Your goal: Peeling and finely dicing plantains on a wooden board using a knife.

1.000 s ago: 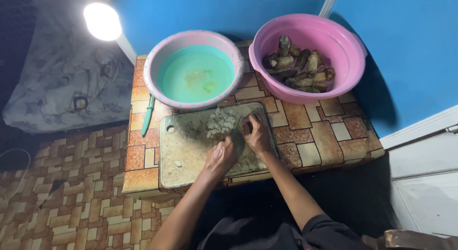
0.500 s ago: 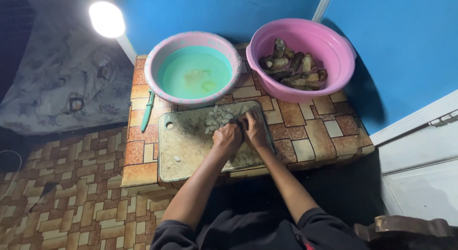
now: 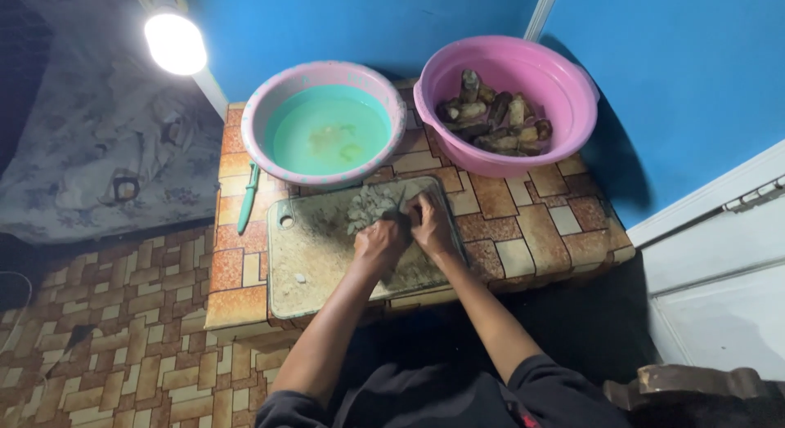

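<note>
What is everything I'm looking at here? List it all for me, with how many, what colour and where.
cutting board: one, pale and stained, front of the low table
chopped pile: one, grey-green, far end of the board, at the fingertips
water basin: one, pink rim, holds greenish water, back left of the table
pink basin: one, back right, holds brownish pieces
green handle: one, left table edge, beside the board
low table: one, brown patterned top
lamp: one, white, lit, upper left
blue wall: behind the table
left hand: on the board
right hand: on the board, beside the left
</note>
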